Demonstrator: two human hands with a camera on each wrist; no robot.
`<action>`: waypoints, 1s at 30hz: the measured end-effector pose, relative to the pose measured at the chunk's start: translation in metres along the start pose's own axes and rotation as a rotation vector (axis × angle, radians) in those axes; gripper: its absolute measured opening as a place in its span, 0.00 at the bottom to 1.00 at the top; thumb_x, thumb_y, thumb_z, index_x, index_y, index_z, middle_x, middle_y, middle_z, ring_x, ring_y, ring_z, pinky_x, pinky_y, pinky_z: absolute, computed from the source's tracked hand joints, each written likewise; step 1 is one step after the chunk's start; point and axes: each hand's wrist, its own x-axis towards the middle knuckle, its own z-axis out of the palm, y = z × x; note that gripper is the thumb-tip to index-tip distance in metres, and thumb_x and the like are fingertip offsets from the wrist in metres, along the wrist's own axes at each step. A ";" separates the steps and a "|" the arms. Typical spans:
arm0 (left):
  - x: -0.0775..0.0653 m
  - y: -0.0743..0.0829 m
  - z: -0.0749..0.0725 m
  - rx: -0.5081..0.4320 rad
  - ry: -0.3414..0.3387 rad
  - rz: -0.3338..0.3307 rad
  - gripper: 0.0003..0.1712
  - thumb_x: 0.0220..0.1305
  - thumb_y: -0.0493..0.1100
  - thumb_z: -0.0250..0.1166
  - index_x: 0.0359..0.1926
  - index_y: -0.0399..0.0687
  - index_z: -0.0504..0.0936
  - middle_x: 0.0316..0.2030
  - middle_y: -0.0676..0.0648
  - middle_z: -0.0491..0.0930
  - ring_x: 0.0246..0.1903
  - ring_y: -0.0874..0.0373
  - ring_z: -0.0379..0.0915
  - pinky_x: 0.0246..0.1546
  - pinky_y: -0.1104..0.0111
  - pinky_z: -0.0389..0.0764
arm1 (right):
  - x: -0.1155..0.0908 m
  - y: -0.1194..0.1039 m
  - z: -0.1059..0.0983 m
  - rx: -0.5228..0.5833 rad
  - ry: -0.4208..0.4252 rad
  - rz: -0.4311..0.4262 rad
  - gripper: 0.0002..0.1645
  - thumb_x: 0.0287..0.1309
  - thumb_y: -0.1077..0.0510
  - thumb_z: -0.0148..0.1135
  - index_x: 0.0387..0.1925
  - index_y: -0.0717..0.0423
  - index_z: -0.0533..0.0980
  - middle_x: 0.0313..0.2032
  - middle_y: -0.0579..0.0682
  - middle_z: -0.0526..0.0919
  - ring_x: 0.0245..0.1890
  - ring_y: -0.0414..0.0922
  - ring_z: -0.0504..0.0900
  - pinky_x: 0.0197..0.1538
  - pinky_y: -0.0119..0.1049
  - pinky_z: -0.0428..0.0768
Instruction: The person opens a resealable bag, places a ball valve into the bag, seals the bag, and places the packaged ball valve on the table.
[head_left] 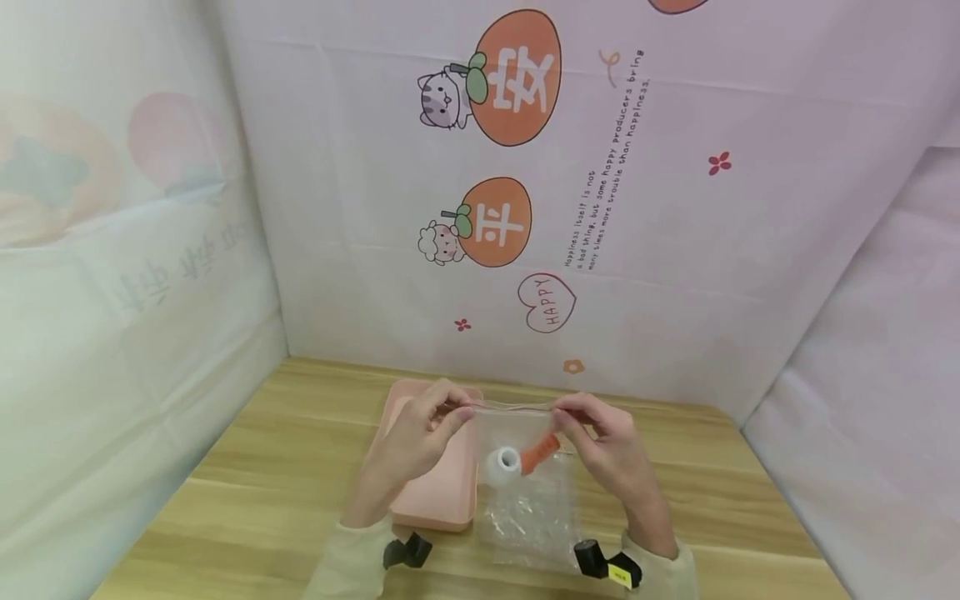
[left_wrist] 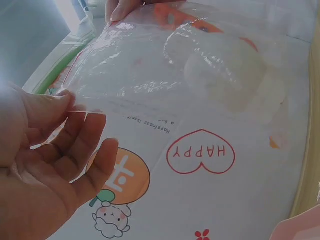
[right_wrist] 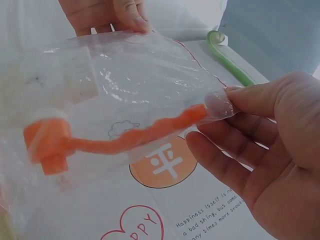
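In the lower middle of the head frame, a clear bag [head_left: 528, 525] hangs between both hands, its top edge stretched from one to the other. The left hand [head_left: 420, 437] pinches the upper left corner, the right hand [head_left: 603, 442] the upper right. Inside are an orange handle [head_left: 540, 454] and a white round piece [head_left: 502, 464]. Left of the bag, a pink tray [head_left: 435, 496] rests on the desk [head_left: 262, 475].
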 end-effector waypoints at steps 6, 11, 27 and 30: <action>0.001 -0.002 -0.002 -0.047 0.037 -0.066 0.05 0.65 0.43 0.57 0.39 0.51 0.78 0.34 0.56 0.81 0.28 0.63 0.71 0.30 0.72 0.76 | -0.009 0.018 0.001 0.021 -0.020 0.023 0.19 0.39 0.85 0.59 0.36 0.68 0.75 0.26 0.55 0.80 0.24 0.43 0.78 0.31 0.26 0.78; 0.000 -0.002 -0.004 -0.053 0.057 -0.054 0.04 0.64 0.44 0.58 0.36 0.52 0.78 0.27 0.57 0.82 0.23 0.61 0.69 0.24 0.74 0.72 | -0.018 0.031 0.001 0.015 -0.049 0.084 0.18 0.47 0.80 0.59 0.38 0.62 0.76 0.27 0.50 0.81 0.24 0.41 0.79 0.29 0.26 0.78; 0.003 0.030 0.002 -0.165 0.066 -0.171 0.03 0.63 0.32 0.57 0.35 0.36 0.76 0.31 0.40 0.81 0.27 0.47 0.81 0.31 0.68 0.82 | -0.020 0.030 0.009 -0.114 -0.215 0.268 0.11 0.56 0.61 0.62 0.42 0.50 0.76 0.34 0.43 0.82 0.33 0.36 0.80 0.33 0.30 0.80; 0.003 0.032 0.008 -0.172 0.057 -0.149 0.03 0.63 0.32 0.56 0.35 0.35 0.76 0.32 0.40 0.80 0.28 0.47 0.81 0.32 0.68 0.82 | -0.018 0.028 0.014 -0.103 -0.241 0.245 0.13 0.55 0.61 0.64 0.43 0.52 0.75 0.34 0.42 0.82 0.33 0.36 0.80 0.36 0.31 0.80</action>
